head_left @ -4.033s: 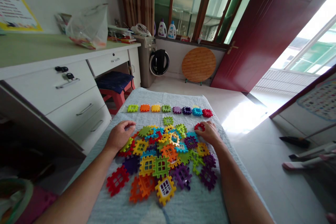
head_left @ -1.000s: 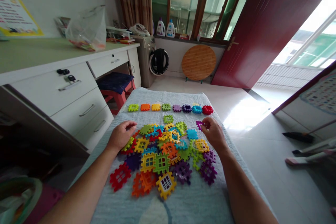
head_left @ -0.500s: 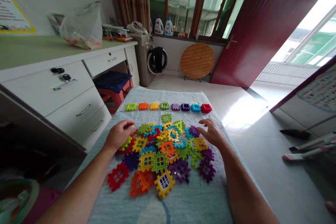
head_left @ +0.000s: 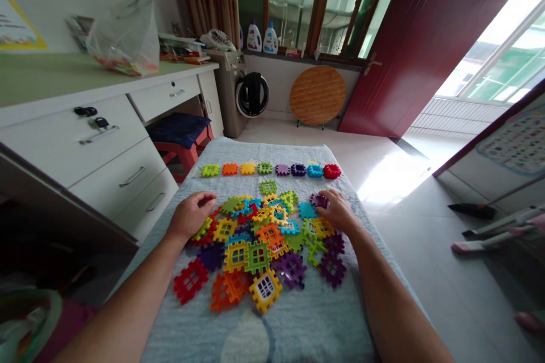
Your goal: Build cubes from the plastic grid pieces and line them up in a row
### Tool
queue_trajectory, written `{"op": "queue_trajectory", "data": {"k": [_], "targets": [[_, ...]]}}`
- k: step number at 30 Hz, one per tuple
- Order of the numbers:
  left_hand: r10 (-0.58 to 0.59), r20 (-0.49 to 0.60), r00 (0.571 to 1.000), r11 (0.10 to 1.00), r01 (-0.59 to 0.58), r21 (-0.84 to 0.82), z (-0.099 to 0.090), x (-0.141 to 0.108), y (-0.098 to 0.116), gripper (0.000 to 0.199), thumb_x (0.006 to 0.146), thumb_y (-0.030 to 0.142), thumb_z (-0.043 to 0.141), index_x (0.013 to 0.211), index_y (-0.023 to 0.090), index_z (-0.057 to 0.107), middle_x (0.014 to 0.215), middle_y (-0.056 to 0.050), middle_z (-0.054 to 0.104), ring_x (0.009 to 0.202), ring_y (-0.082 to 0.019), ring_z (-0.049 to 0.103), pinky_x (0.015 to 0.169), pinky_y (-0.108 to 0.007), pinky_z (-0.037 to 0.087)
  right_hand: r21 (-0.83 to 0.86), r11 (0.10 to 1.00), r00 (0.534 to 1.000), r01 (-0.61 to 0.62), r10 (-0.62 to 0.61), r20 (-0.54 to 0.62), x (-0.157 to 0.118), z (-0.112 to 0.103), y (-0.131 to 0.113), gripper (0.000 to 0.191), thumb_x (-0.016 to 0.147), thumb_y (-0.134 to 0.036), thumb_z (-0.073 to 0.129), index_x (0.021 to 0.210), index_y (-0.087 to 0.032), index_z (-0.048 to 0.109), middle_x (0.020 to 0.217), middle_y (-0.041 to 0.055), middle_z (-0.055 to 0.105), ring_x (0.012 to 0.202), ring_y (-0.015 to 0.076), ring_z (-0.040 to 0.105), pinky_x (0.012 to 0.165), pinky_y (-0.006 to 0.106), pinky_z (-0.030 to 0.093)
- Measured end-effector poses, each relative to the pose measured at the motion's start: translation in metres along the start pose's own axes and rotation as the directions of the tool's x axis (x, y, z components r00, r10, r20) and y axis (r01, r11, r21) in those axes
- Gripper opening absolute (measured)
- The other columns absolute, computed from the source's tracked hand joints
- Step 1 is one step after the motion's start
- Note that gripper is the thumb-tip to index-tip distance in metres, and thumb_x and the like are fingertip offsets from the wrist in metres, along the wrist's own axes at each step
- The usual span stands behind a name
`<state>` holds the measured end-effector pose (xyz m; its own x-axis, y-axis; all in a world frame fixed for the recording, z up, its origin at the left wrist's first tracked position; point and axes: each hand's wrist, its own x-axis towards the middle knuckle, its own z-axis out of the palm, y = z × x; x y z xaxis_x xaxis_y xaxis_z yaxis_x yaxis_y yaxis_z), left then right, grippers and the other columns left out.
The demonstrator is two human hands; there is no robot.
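My right hand (head_left: 336, 210) has its fingers closed on the edge of a purple building block (head_left: 319, 200), a flat square piece with toothed edges, at the far right of the pile. Just below that piece lies a blue block (head_left: 307, 210). My left hand (head_left: 191, 214) rests at the pile's left side, fingers loosely curved and apart from the thumb, with nothing seen in it. A yellow-green block (head_left: 203, 230) lies closest to it. Between my hands spreads a heap of toothed blocks in several colours, including an orange window block (head_left: 271, 235).
Beyond the heap, a row of blocks runs from a lime block (head_left: 210, 170) to a red block (head_left: 331, 171). One green block (head_left: 268, 187) lies between row and heap. A pale blue cloth (head_left: 204, 334) covers the table. A stool (head_left: 181, 133) stands left.
My right hand has closed on the purple block and shifted it slightly away from me, uncovering more of the blue block. The left hand stays beside the heap. The view has shifted slightly.
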<state>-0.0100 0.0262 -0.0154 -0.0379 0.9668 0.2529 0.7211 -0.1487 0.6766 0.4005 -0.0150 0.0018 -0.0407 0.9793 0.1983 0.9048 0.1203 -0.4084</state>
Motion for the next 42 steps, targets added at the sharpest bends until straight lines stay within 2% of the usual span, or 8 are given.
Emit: {"op": "queue_trajectory", "data": {"k": [4,10,24,30,32,36,38,42], "targets": [[0.009,0.004,1.0,1.0,-0.009,-0.005,0.001,0.0,-0.002,0.032,0.074,0.043,0.051,0.089,0.02,0.067,0.094,-0.005,0.072,0.09,-0.022,0.065,0.087,-0.03,0.05,0.089,0.996,0.999,-0.009,0.006,0.04,-0.004,-0.02,0.0,0.027,0.077,-0.036,0.061,0.1,-0.021,0.063,0.102,0.0069,0.063,0.09,0.0211,0.059,0.08,0.034,0.046],[0.009,0.006,1.0,1.0,-0.009,0.0,0.002,0.0,-0.005,0.032,0.075,0.043,0.051,0.089,0.02,0.068,0.095,-0.005,0.072,0.091,-0.022,0.066,0.088,-0.03,0.049,0.01,1.0,0.885,-0.002,-0.003,0.466,-0.03,-0.059,-0.018,0.019,0.066,-0.027,0.068,0.084,-0.021,0.063,0.083,0.0028,0.065,0.073,0.0183,0.058,0.066,0.029,0.045],[0.017,0.005,1.0,1.0,-0.017,0.017,0.002,0.001,-0.006,0.033,0.075,0.043,0.05,0.089,0.02,0.067,0.095,-0.005,0.072,0.092,-0.023,0.065,0.088,-0.029,0.048,0.073,0.994,0.888,0.085,-0.108,0.448,-0.062,-0.057,-0.03,0.059,0.063,-0.02,0.066,0.12,-0.021,0.05,0.1,0.006,0.057,0.09,0.0211,0.055,0.083,0.034,0.045],[0.005,0.014,1.0,1.0,-0.005,0.009,0.003,0.001,-0.007,0.033,0.075,0.043,0.05,0.09,0.019,0.067,0.096,-0.005,0.072,0.092,-0.023,0.065,0.088,-0.03,0.048,0.301,0.954,0.785,0.003,-0.188,0.59,-0.05,-0.079,-0.03,0.056,0.07,-0.02,0.062,0.125,-0.022,0.048,0.083,-0.0001,0.06,0.071,0.0126,0.055,0.065,0.025,0.046],[0.004,0.018,1.0,1.0,-0.004,0.008,0.003,0.001,-0.008,0.033,0.074,0.043,0.05,0.09,0.019,0.067,0.095,-0.005,0.072,0.092,-0.023,0.065,0.088,-0.03,0.048,0.349,0.937,0.809,0.008,-0.211,0.549,-0.038,-0.082,-0.031,0.052,0.071,-0.021,0.06,0.122,-0.022,0.05,0.083,0.0,0.059,0.071,0.0127,0.055,0.066,0.026,0.047],[0.013,0.011,1.0,1.0,-0.013,0.018,0.003,0.001,-0.008,0.033,0.074,0.043,0.05,0.089,0.02,0.068,0.095,-0.005,0.072,0.091,-0.023,0.065,0.088,-0.03,0.049,0.2,0.975,0.963,0.099,-0.144,0.226,-0.007,-0.061,-0.024,0.049,0.07,-0.023,0.062,0.118,-0.019,0.054,0.097,0.0059,0.057,0.085,0.0177,0.056,0.078,0.033,0.047],[0.017,0.004,1.0,1.0,-0.017,0.016,0.003,0.001,-0.007,0.032,0.074,0.043,0.05,0.089,0.02,0.068,0.095,-0.004,0.072,0.091,-0.023,0.066,0.087,-0.03,0.049,0.09,0.991,0.988,0.097,-0.106,0.11,0.005,-0.042,-0.015,0.049,0.067,-0.021,0.063,0.116,-0.017,0.056,0.102,0.008,0.055,0.09,0.0204,0.055,0.084,0.036,0.045],[0.009,0.0,1.0,1.0,-0.009,0.011,0.002,0.001,-0.005,0.032,0.074,0.043,0.051,0.088,0.02,0.068,0.094,-0.005,0.072,0.091,-0.023,0.066,0.086,-0.03,0.05,0.051,0.996,0.993,0.069,-0.074,0.096,0.013,-0.013,0.004,0.045,0.066,-0.019,0.063,0.11,-0.019,0.06,0.101,0.0071,0.055,0.094,0.0228,0.054,0.088,0.039,0.042]]}}
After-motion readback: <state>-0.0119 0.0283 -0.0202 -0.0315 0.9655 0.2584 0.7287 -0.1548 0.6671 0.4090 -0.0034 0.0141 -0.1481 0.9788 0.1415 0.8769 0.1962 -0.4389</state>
